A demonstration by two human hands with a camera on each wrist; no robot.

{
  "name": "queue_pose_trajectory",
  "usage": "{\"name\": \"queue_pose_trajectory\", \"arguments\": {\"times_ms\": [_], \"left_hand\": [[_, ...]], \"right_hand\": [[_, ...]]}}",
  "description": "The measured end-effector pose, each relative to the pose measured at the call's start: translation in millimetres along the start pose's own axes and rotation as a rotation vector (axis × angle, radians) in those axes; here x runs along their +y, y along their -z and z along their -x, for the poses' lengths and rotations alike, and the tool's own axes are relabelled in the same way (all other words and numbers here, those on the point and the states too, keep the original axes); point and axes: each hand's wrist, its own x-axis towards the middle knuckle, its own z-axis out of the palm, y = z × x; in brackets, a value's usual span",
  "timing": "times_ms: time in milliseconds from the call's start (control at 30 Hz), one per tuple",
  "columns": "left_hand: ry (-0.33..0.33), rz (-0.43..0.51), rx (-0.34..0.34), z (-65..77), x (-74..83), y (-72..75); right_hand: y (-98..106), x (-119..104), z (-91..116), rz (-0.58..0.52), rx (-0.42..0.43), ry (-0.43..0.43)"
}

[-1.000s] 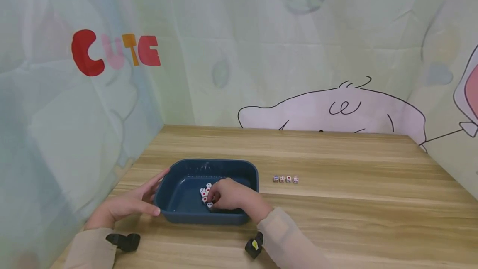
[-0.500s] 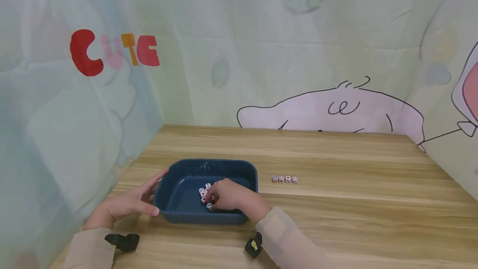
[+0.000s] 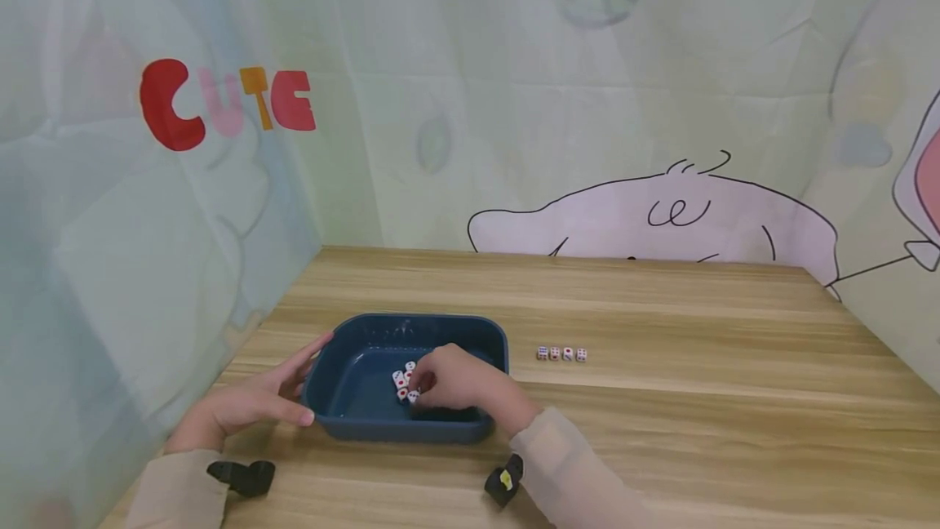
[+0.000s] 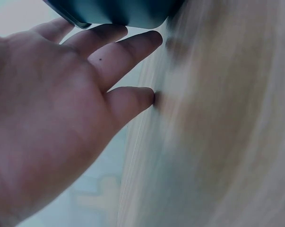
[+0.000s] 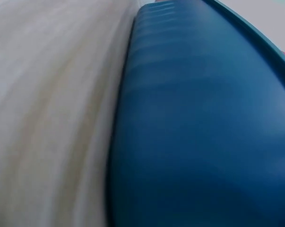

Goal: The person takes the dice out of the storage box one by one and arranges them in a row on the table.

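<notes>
A dark blue tray (image 3: 407,429) stands on the wooden table with several white dice (image 3: 400,380) clustered on its floor. My left hand (image 3: 257,405) rests at the tray's left end, thumb at the near corner and fingers spread along the side; the left wrist view shows straight fingers (image 4: 133,49) against the tray's outer wall. My right hand (image 3: 454,380) reaches over the tray's near right side, fingers curled down, its thumb and fingertips at a die (image 3: 414,396) on the cluster's near edge. Part of the cluster is hidden behind this hand. The right wrist view shows only the tray's outer wall (image 5: 194,113) and table.
To the tray's right, several dice (image 3: 561,353) stand in a short row on the table (image 3: 698,398). Printed cloth (image 3: 587,104) hangs behind and to the left. A black wrist camera (image 3: 503,482) sits by the right sleeve, close to the tray's near side.
The near die at my right fingertips has shifted slightly away from me, up against the other dice, and the right hand has risen a little. The left hand and tray stay put.
</notes>
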Motion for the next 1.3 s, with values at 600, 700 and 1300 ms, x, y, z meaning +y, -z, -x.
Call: {"name": "queue_pose_trajectory", "arguments": {"times_ms": [600, 700, 1300], "left_hand": [[0.007, 0.009, 0.002, 0.4, -2.6, 1.4], [-0.001, 0.018, -0.003, 0.0, -2.5, 1.0], [-0.009, 0.014, -0.011, -0.1, -2.4, 0.6]], "right_hand": [[44.2, 12.1, 25.9, -0.146, 0.098, -0.006], [49.4, 18.0, 30.5, -0.178, 0.104, -0.013], [98.2, 70.2, 86.1, -0.11, 0.259, -0.113]]}}
